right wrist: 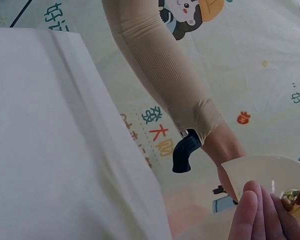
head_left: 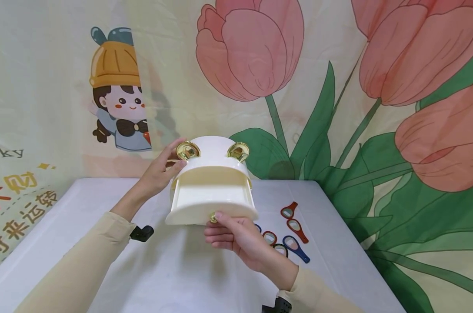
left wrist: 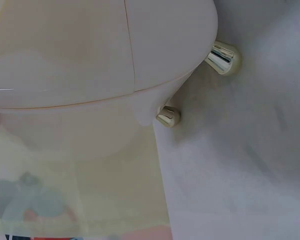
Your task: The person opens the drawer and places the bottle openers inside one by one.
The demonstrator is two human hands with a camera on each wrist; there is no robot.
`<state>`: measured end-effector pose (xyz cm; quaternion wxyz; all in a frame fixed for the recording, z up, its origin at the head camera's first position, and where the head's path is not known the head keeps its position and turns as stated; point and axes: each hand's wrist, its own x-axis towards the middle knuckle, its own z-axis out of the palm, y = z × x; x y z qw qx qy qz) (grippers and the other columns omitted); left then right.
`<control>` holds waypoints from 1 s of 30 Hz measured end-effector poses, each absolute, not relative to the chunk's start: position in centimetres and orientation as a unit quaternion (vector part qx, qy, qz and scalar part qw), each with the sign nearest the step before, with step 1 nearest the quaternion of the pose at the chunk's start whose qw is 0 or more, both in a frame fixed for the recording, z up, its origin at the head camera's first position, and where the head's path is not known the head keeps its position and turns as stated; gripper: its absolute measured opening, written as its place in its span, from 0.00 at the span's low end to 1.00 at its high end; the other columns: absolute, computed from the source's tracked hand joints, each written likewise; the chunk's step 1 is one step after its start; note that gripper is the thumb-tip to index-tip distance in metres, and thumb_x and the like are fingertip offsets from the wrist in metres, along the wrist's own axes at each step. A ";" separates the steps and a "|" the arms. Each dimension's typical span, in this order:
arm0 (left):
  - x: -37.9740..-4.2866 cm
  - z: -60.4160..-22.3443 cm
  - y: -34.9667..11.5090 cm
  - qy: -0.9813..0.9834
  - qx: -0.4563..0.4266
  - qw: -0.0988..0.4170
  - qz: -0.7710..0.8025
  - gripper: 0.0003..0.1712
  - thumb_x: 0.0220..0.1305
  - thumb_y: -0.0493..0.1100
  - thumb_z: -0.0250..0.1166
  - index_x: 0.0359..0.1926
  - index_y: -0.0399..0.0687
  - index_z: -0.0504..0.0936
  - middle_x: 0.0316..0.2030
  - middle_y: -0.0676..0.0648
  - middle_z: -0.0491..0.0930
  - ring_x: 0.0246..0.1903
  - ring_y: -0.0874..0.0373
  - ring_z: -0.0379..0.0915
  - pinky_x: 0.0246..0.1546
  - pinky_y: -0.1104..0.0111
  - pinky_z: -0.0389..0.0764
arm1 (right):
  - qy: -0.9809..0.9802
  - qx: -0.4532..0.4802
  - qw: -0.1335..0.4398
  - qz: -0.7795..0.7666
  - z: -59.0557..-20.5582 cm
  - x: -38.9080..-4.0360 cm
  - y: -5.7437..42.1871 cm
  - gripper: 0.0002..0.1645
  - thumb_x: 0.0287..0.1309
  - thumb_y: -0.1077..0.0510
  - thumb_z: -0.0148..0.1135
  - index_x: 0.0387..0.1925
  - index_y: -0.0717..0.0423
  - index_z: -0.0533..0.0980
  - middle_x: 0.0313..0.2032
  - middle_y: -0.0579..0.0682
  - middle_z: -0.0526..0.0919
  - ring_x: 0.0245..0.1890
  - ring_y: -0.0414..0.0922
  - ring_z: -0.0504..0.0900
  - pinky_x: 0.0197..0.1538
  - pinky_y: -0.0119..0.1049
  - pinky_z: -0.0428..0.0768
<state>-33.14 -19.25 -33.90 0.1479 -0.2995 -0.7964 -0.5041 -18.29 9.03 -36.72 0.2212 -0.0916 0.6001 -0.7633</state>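
A glossy white box [head_left: 211,150] with two round gold ornaments on top is in the middle of the head view. Its front drawer [head_left: 211,193] is pulled out, showing a bare cream inside. My left hand [head_left: 158,171] grips the box's upper left side by one gold ornament [head_left: 188,151]. My right hand [head_left: 240,239] pinches the small gold knob [head_left: 213,218] on the drawer front between thumb and finger. In the left wrist view, gold feet [left wrist: 225,58] stick out from the box; whether they touch the table is unclear.
Several small magnifying glasses [head_left: 295,248] with red, blue and dark rims lie on the white-covered table [head_left: 150,269] to the right, some partly hidden behind my right hand. A printed cloth [head_left: 170,52] with tulips and a cartoon figure hangs behind the table.
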 end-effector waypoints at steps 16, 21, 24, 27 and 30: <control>-32.8 -33.6 -19.1 -0.806 -0.292 0.150 -0.493 0.40 0.81 0.41 0.59 0.85 0.64 0.54 0.66 0.38 0.74 0.60 0.47 0.73 0.64 0.59 0.70 | 0.599 -0.091 0.223 -0.764 -36.8 -17.7 9.2 0.29 0.72 0.45 0.66 0.53 0.70 0.83 0.40 0.54 0.92 0.39 0.42 0.93 0.48 0.36 0.89; -32.7 -33.6 -19.3 -0.809 -0.289 0.147 -0.490 0.40 0.81 0.41 0.60 0.85 0.64 0.55 0.65 0.39 0.75 0.61 0.45 0.74 0.66 0.50 0.70 | 0.601 -0.097 0.222 -0.761 -36.9 -17.8 9.1 0.30 0.73 0.45 0.65 0.54 0.71 0.83 0.40 0.54 0.92 0.39 0.42 0.93 0.49 0.36 0.89; -32.7 -33.6 -19.3 -0.812 -0.287 0.144 -0.488 0.40 0.81 0.42 0.60 0.85 0.66 0.54 0.64 0.38 0.75 0.62 0.44 0.74 0.66 0.46 0.71 | 0.605 -0.099 0.221 -0.759 -37.0 -17.8 9.2 0.30 0.74 0.44 0.64 0.54 0.71 0.83 0.40 0.54 0.92 0.40 0.42 0.92 0.49 0.36 0.89; -32.7 -33.6 -19.3 -0.812 -0.284 0.141 -0.489 0.40 0.81 0.43 0.60 0.85 0.69 0.54 0.64 0.38 0.74 0.63 0.43 0.74 0.67 0.44 0.72 | 0.608 -0.101 0.220 -0.757 -37.0 -17.8 9.2 0.30 0.75 0.44 0.64 0.55 0.70 0.83 0.41 0.54 0.92 0.40 0.42 0.92 0.49 0.36 0.89; -32.7 -33.7 -19.4 -0.810 -0.282 0.138 -0.495 0.40 0.81 0.43 0.61 0.84 0.71 0.55 0.65 0.38 0.74 0.63 0.44 0.74 0.67 0.44 0.71 | 0.608 -0.103 0.218 -0.756 -37.0 -17.9 9.1 0.30 0.75 0.44 0.64 0.55 0.70 0.82 0.41 0.54 0.92 0.40 0.42 0.92 0.49 0.36 0.88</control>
